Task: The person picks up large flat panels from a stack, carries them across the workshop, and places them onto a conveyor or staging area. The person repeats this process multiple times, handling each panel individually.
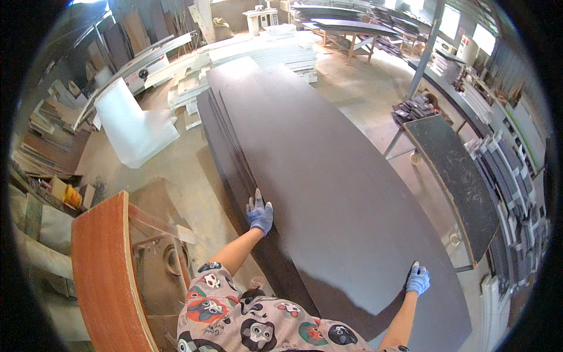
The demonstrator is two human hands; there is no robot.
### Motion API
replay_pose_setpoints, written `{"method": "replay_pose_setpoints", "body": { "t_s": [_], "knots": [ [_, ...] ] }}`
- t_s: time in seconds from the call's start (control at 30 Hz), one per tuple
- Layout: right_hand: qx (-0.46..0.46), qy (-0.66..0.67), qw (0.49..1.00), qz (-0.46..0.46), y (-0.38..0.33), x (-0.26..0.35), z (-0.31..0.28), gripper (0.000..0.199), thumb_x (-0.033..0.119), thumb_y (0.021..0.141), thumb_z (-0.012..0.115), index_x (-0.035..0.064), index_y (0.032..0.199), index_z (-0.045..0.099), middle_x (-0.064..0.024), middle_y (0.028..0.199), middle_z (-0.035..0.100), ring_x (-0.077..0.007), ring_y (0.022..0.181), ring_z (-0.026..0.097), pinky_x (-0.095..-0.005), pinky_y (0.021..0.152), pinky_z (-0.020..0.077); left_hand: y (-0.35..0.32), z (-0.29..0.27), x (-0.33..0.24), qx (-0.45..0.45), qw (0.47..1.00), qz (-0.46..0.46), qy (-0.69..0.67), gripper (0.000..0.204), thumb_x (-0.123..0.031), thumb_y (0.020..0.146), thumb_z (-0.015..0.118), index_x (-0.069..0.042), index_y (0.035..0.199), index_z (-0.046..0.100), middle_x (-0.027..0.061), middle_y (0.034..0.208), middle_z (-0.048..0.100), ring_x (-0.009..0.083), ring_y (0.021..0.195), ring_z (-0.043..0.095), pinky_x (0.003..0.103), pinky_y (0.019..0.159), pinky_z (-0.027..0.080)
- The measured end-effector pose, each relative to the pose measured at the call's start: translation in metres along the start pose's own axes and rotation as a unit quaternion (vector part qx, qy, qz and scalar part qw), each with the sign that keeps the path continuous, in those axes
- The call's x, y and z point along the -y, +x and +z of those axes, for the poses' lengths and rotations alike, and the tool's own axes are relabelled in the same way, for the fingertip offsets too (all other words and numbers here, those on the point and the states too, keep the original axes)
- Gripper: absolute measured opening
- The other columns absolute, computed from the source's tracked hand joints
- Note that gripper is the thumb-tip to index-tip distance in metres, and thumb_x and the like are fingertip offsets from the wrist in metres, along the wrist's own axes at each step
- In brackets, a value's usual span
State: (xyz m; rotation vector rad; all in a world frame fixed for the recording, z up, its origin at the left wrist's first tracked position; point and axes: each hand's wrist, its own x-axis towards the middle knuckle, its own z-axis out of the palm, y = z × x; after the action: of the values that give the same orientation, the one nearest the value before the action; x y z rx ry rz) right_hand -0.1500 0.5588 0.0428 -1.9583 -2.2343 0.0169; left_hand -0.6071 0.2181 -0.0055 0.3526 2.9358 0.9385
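Note:
A stack of long, dark brown boards (328, 170) stretches away in front of me, the lower ones jutting out in steps on the left. My left hand (260, 216), in a blue and grey work glove, lies at the left edge of the top board with its fingers stretched out and apart. Farther right and nearer to me, my right hand (418, 280), gloved the same way, touches the top face near the right edge. Its fingers are bent together; whatever they may hold is hidden.
A reddish-brown panel table (105, 270) stands at my left, a black-topped table (451, 170) at the right. Translucent sheeting (132, 126) lies left of the stack, pale planks (264, 47) are piled beyond it. A grey post (427, 50) rises at the back right, near stacked dark strips (507, 182).

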Motion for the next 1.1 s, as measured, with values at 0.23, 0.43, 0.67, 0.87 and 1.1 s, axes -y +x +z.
{"method": "replay_pose_setpoints", "body": {
  "t_s": [0.23,0.43,0.67,0.87,1.1],
  "knots": [
    [-0.117,-0.037,0.992,-0.035,-0.028,0.016,-0.005,0.036,0.042,0.086,0.053,0.0146,0.108,0.063,-0.0119,0.115,0.059,-0.03,0.106,0.054,-0.0415,0.092,0.0402,-0.01,-0.021,-0.009,0.022,0.999,0.008,-0.034,0.071,-0.044,0.086,0.049,-0.013,0.144,0.02,0.022,0.142,0.03,0.0396,0.132,0.026,0.047,0.11,0.017],
    [0.008,-0.084,0.996,-0.034,-0.103,0.148,0.007,0.054,0.049,0.089,0.043,0.0208,0.135,0.043,-0.0105,0.144,0.034,-0.0295,0.131,0.033,-0.0519,0.108,0.019,-0.015,-0.062,0.081,0.095,0.954,0.247,-0.139,0.06,-0.041,0.085,0.057,-0.007,0.132,0.043,0.0188,0.128,0.05,0.0345,0.116,0.048,0.041,0.101,0.037],
    [-0.001,-0.033,0.987,-0.157,-0.212,0.364,0.009,0.059,0.052,0.087,0.043,0.0208,0.136,0.041,-0.0116,0.145,0.029,-0.0312,0.134,0.024,-0.054,0.109,0.0123,-0.003,-0.169,0.292,0.341,0.936,0.08,-0.017,0.054,-0.046,0.087,0.051,-0.014,0.13,0.047,0.0133,0.128,0.053,0.0316,0.116,0.051,0.039,0.096,0.041],
    [0.019,-0.066,0.983,-0.172,-0.234,0.511,0.012,0.063,0.057,0.086,0.041,0.0232,0.139,0.036,-0.0115,0.147,0.026,-0.0326,0.135,0.021,-0.0548,0.109,0.0111,0.035,-0.21,0.419,0.297,0.951,-0.036,-0.082,0.052,-0.044,0.087,0.052,-0.012,0.128,0.049,0.0116,0.123,0.057,0.0277,0.113,0.055,0.036,0.094,0.043],
    [0.06,-0.131,0.984,-0.101,-0.183,0.63,0.023,0.068,0.065,0.086,0.033,0.0271,0.143,0.029,-0.0086,0.15,0.022,-0.0326,0.137,0.02,-0.0542,0.109,0.0114,0.141,-0.209,0.433,0.257,0.935,-0.064,-0.238,0.046,-0.032,0.089,0.055,-0.007,0.127,0.048,0.0162,0.122,0.057,0.0263,0.111,0.056,0.034,0.094,0.043]
  ]
}}
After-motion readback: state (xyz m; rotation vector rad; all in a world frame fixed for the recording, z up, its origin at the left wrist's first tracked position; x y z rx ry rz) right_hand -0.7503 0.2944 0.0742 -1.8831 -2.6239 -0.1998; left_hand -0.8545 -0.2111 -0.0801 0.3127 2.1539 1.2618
